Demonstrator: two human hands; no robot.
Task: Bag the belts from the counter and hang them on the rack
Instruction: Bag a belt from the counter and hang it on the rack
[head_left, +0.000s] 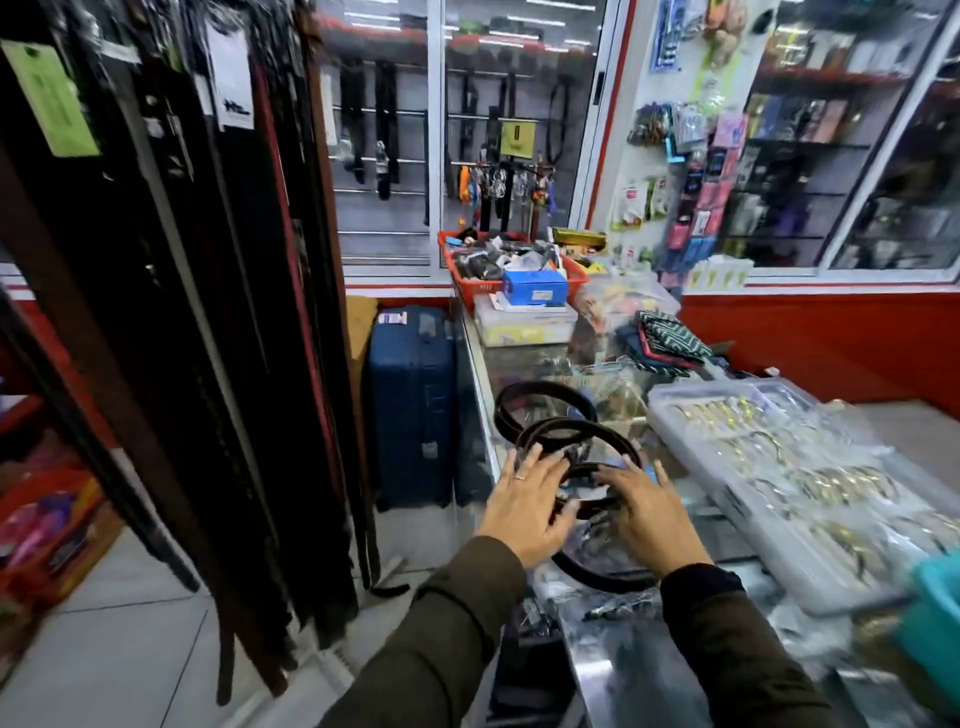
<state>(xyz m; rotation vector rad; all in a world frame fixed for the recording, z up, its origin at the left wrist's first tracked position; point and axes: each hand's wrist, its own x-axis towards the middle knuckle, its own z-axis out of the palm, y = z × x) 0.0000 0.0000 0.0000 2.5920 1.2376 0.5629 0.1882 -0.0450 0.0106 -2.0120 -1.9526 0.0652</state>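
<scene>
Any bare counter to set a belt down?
Little. One bare glass strip on the counter, between the clear lidded box and the coiled belts. Crowded elsewhere: tray of clips along the right, belts under both hands, plastic wrappers near the sleeves.

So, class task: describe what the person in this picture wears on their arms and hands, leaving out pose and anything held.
Both arms are covered to the wrist by long, dark olive-brown sleeves of a plain fabric with no visible markings. The left hand is bare apart from a slim ring on one of its fingers. The right hand is bare, with no ring or glove visible.
</scene>
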